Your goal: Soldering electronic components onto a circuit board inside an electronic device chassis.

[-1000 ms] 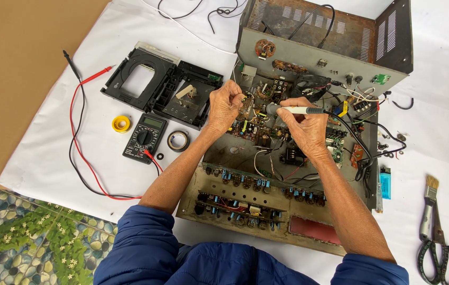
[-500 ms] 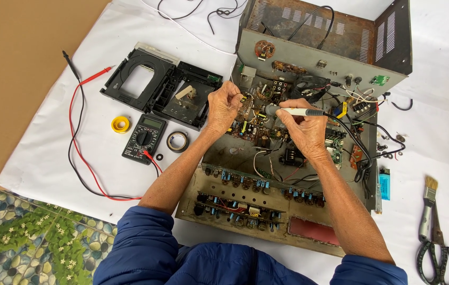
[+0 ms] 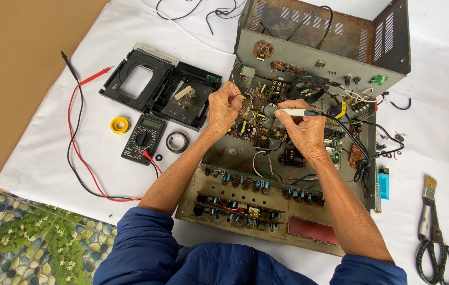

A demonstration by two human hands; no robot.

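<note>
a slim white-and-black soldering iron point(image 3: 299, 112) is pinched in the right hand point(image 3: 302, 132), tip leftward over the cluttered circuit board point(image 3: 251, 124) in the rusted metal chassis point(image 3: 309, 58). the left hand point(image 3: 223, 105) is curled, fingertips pressed on small parts. a black multimeter point(image 3: 142, 139) lies left of it.

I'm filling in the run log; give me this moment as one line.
left hand: pinching part on circuit board | right hand: holds soldering iron | chassis: open | multimeter: idle

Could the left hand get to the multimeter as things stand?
Probably yes: the multimeter lies in the open on the white sheet, beside the left forearm, nothing over it. The left hand would first have to leave the circuit board.
</note>
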